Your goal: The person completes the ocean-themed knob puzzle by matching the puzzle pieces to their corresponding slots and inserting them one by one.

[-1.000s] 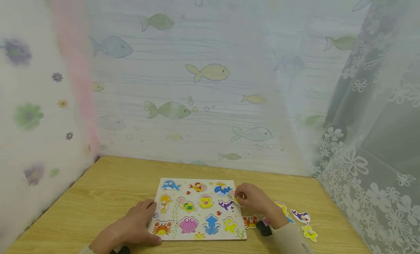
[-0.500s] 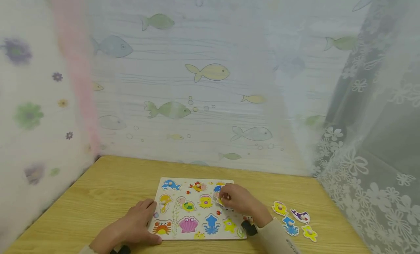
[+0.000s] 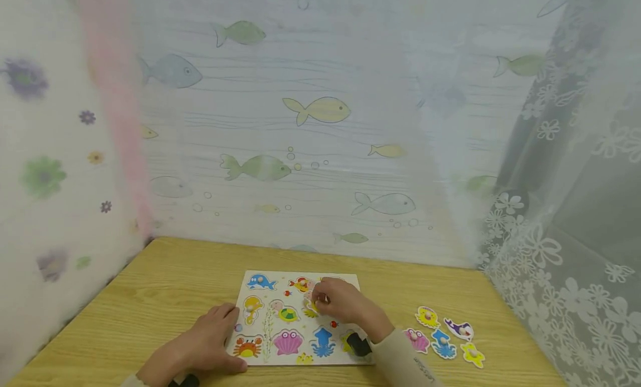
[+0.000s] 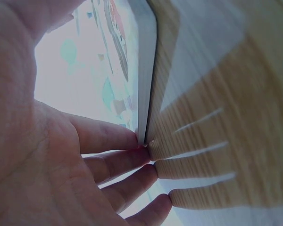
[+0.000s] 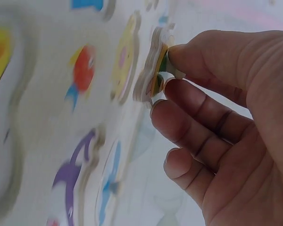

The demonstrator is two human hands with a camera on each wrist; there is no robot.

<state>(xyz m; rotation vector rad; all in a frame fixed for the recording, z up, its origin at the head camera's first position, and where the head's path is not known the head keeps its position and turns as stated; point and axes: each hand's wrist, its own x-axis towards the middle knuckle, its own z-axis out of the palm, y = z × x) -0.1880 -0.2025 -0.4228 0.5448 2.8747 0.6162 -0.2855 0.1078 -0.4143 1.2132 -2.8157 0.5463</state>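
Observation:
My right hand [image 3: 345, 303] is over the upper right middle of the sea-animal puzzle board [image 3: 280, 362]. In the right wrist view its thumb and fingers pinch a turtle puzzle piece [image 5: 154, 70], tilted and just above the board near the octopus picture [image 5: 125, 59]. My left hand [image 3: 207, 337] rests against the board's left edge with fingers relaxed, thumb by the front corner; in the left wrist view fingertips touch near the board edge [image 4: 146, 70]. Knobbed blue whale [image 3: 261, 282], seahorse [image 3: 252, 309] and red fish [image 3: 302, 284] pieces sit in the board.
Loose pieces lie on the wooden table [image 3: 150, 287] to the board's right: octopus [image 3: 427, 317], purple whale [image 3: 459, 330], squid [image 3: 443, 344], shell [image 3: 417, 341] and starfish [image 3: 473, 355]. A fish-print curtain [image 3: 320, 170] hangs behind the table. My right sleeve [image 3: 403, 356] covers part of the table.
My right hand has moved left across the board with the turtle piece, from the right edge to above the octopus picture. The loose shell and squid came into view. My left hand stayed put.

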